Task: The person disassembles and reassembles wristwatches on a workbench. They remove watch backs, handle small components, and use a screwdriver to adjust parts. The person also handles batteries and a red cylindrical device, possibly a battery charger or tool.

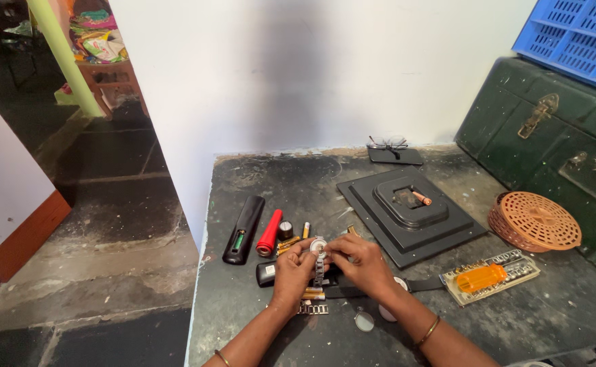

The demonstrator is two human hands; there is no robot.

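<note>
Both hands meet over the dark slab, holding a silver wristwatch [319, 250] with a metal link band that hangs down. My left hand [291, 273] grips the watch from the left, and my right hand [360, 261] pinches the case from the right. Just beyond the watch lie a red torch [269, 233], a black remote control [243, 230] and several small batteries [291, 242]. A loose piece of metal band [312, 309] and a small round lens [364, 321] lie near my wrists.
A black stepped square tray [411, 212] holds an orange-tipped item. A clear case with an orange screwdriver set [491, 276] sits at right, beside a woven orange basket [534, 221]. A green metal trunk [549, 129] and blue crate [573, 34] stand far right. Spectacles [388, 145] lie by the wall.
</note>
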